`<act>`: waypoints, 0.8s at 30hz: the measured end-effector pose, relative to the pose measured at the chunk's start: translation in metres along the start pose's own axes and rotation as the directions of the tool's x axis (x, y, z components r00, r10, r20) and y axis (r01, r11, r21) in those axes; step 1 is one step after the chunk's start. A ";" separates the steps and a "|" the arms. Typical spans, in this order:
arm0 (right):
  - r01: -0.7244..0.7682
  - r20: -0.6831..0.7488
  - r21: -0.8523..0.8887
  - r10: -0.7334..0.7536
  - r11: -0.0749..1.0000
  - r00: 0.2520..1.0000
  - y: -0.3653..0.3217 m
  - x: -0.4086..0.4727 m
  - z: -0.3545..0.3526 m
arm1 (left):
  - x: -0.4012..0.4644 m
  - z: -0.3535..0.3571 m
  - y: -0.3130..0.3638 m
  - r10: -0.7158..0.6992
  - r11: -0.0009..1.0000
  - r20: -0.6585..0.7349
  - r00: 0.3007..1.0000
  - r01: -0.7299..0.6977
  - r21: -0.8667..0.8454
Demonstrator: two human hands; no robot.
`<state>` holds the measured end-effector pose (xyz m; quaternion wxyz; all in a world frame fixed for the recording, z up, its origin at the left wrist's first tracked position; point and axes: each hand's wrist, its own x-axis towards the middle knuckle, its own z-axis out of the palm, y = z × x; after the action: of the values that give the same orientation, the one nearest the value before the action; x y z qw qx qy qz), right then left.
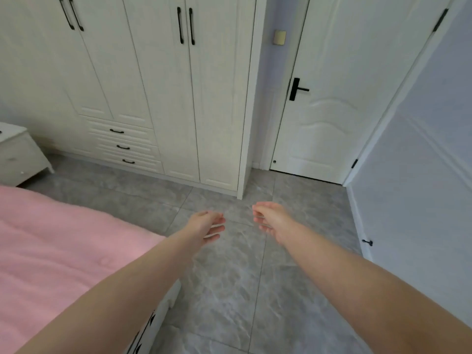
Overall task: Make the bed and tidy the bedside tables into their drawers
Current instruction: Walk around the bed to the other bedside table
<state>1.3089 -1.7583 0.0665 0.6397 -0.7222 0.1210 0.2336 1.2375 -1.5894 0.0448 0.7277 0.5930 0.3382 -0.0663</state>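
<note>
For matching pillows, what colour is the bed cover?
Plain pink bed cover, seen in the head view.

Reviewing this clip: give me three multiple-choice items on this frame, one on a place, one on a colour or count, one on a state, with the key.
1. Where is the bedside table?
A. far left, beyond the bed
B. beside the door
C. under the hands

2. What colour is the bed cover?
A. blue
B. pink
C. green

3. What are the left hand and right hand doing?
A. gripping the cover
B. pulling a drawer
C. open, holding nothing

Key: 1 A, it stands at the left edge past the cover. 2 B, the fabric is plainly pink. 3 C, both hover over the floor with relaxed fingers.
</note>
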 end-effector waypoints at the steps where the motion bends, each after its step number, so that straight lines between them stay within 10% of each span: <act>1: -0.003 0.016 -0.012 0.004 1.000 1.000 -0.007 0.016 0.007 | 0.013 -0.001 0.007 0.004 1.000 -0.015 1.000 -0.004 -0.010; 24: 0.067 0.139 -0.136 -0.047 0.989 0.989 -0.172 0.271 0.195 | 0.265 -0.108 0.200 0.059 0.998 -0.146 0.988 -0.057 0.018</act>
<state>1.5878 -1.5079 0.0680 0.6006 -0.7510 0.0399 0.2716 1.4946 -1.3533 0.0495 0.6984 0.6108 0.3729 -0.0036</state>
